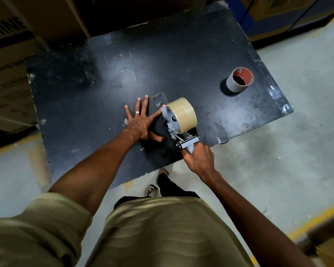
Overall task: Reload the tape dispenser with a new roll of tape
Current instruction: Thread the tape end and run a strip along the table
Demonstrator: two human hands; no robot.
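Gripping dispenser (178, 130) handle: right hand (198, 159) | left hand (141, 122) spread flat on table (181, 54)

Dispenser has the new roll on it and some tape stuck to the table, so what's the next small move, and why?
Probably draw the dispenser back with the right hand gripping its handle: the tape roll is seated, and the left hand lies flat beside the clear tape strip.

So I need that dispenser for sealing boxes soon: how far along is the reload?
Looks mostly done: the new tape roll sits on the tape dispenser, and the empty core stands apart on the black table. In hand: the right hand grips the handle; the left hand lies flat beside it, by a clear tape strip. Whether threading is finished, I cannot tell.
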